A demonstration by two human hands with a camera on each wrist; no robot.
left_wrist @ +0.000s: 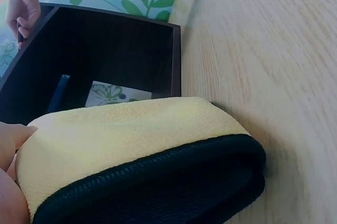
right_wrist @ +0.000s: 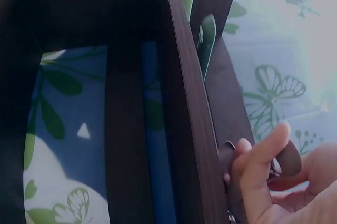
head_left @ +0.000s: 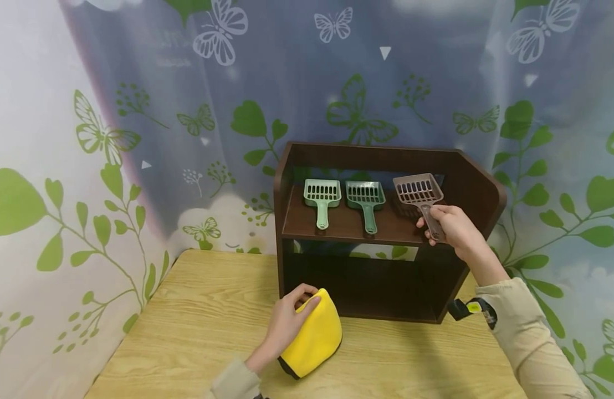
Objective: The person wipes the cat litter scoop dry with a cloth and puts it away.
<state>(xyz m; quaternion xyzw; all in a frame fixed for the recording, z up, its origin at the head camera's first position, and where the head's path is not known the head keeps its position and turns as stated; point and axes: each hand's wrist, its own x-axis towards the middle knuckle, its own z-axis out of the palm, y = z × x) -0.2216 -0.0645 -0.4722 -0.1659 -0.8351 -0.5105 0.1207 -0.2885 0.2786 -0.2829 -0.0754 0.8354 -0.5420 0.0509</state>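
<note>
My right hand (head_left: 454, 226) grips the handle of a brown slotted litter scoop (head_left: 418, 189), its head tilted over the right part of the upper shelf. To its left on that shelf lie a dark green scoop (head_left: 368, 213) and a light green scoop (head_left: 322, 215), handles pointing to the front. Below, in front of the shelf unit, my left hand (head_left: 288, 317) pinches the top of a yellow cloth (head_left: 317, 338) with black edging. In the left wrist view the folded cloth (left_wrist: 131, 134) hangs from the fingers, close over the table.
The dark brown two-tier shelf unit (head_left: 282, 260) stands on a wood-grain table (head_left: 197, 310). Its raised right side panel (head_left: 479, 188) is beside my right hand. A curtain (head_left: 287, 72) with butterflies and leaves hangs behind.
</note>
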